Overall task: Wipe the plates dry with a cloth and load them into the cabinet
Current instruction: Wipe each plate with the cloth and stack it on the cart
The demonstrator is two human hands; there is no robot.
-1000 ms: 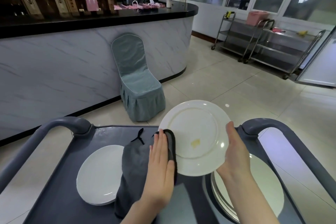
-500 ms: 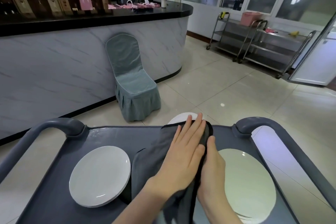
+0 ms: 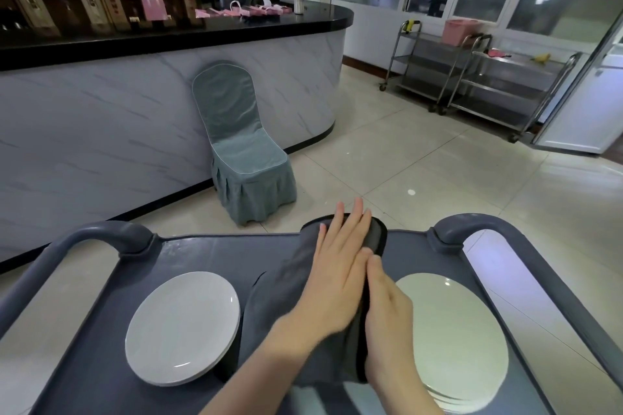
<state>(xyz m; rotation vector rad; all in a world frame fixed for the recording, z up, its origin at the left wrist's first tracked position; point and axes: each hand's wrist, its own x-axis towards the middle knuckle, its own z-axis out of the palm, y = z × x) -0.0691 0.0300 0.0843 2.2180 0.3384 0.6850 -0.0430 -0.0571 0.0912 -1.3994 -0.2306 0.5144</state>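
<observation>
Head view. The left hand (image 3: 337,266) lay flat, fingers straight, pressing the dark cloth (image 3: 279,286) above the middle of the cart (image 3: 202,253). The right hand (image 3: 387,310) closed its grip along the cloth's right edge, apparently clamping the held plate inside. That plate was fully covered, so this is inferred from the rounded outline.

By that outline it stood near edge-on, faces turned left and right, its long axis running towards the cart's far rim.

One white plate (image 3: 182,327) lay flat on the cart's left side and a stack of plates (image 3: 455,333) on its right.

Assessment: the plate is rigid, fairly heavy, breakable and slippery if damp. It should be held at the rim, through the cloth.
</observation>
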